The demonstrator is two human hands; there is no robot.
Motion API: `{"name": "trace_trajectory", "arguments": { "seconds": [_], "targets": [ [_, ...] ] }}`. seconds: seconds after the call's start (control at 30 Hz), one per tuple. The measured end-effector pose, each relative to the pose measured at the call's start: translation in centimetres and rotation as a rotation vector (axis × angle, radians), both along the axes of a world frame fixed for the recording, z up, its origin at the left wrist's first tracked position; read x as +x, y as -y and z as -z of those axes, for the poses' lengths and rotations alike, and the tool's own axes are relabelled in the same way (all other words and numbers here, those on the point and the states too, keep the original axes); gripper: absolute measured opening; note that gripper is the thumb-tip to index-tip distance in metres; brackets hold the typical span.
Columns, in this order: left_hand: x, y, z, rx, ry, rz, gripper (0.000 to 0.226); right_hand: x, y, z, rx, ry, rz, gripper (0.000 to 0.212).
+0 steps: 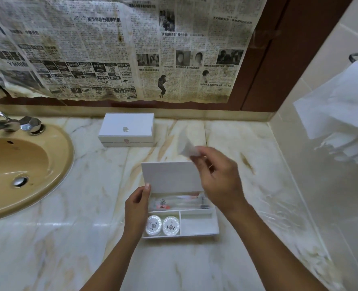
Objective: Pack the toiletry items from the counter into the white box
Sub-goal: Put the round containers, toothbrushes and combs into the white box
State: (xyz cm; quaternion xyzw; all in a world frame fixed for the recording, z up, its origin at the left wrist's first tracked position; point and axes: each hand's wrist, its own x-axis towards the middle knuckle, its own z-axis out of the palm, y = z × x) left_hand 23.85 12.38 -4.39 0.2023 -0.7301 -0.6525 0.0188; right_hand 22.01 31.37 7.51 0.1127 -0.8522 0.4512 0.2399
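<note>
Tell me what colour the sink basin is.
The sink basin is tan, a beige-brown, with a chrome drain; the head view shows it at left.

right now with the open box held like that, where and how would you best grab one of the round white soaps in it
Probably pinch the right round white wrapped soap by its rim, coming straight down from above. It lies flat in the front-left compartment of the open white box, touching its twin and close to the compartment walls, so side approaches look blocked.

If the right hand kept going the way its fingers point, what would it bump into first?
Probably the closed white box by the wall: the right hand, pinching a clear packet, points up-left toward it. Depth is unclear.
</note>
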Motion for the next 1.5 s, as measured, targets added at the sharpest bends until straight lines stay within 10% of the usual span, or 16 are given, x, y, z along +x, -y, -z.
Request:
{"name": "trace_trajectory", "arguments": {
  "seconds": [0.37,0.67,0.9,1.5],
  "targets": [
    [-0.1,0.1,0.3,0.023,-0.029,-0.001,0.027,1.1,4.4,7.8,0.77,0.575,-0.174,0.019],
    [-0.2,0.2,0.6,0.063,-0.022,-0.005,0.03,1.5,4.8,7.0,0.793,0.551,-0.165,0.023],
    [-0.2,0.2,0.7,-0.002,-0.029,-0.001,0.033,2.7,5.3,9.3,0.847,0.559,-0.284,0.068],
    [-0.1,0.0,0.7,-0.001,-0.028,-0.013,0.031,2.3,6.1,10.1,0.691,0.43,-0.383,0.049]
  ]
}}
